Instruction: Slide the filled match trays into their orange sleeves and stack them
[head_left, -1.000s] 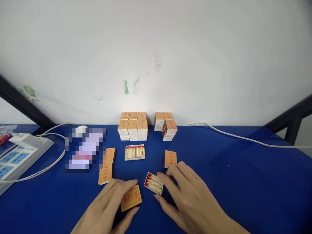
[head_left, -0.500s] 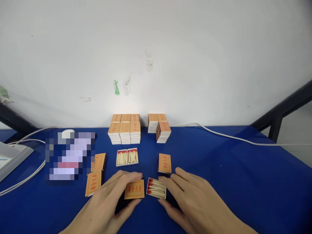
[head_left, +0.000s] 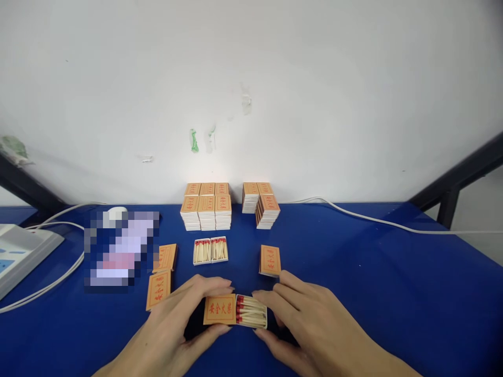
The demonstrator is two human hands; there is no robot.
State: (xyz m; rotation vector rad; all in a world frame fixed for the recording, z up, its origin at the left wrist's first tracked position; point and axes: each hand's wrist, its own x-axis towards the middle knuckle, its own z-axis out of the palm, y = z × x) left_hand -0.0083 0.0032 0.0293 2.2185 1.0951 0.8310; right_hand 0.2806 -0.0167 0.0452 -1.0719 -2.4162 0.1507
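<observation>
Matchbox sleeve (head_left: pixel 219 309) touching match tray (head_left: pixel 252 311) on the near desk (head_left: pixel 373 293).
Left hand (head_left: pixel 173 324) pinches the sleeve, right hand (head_left: pixel 314 324) the tray; the card looks light and crushable, best held by its edges.

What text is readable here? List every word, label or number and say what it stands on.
"安全火柴": red print on the orange matchbox sleeve held in the left hand; the right hand holds the match tray, which bears no text.
Red characters on the loose sleeves and the stacked boxes: too small to read.
Markings on the power strip: blurred.
Pixelated patch: unreadable.
</observation>
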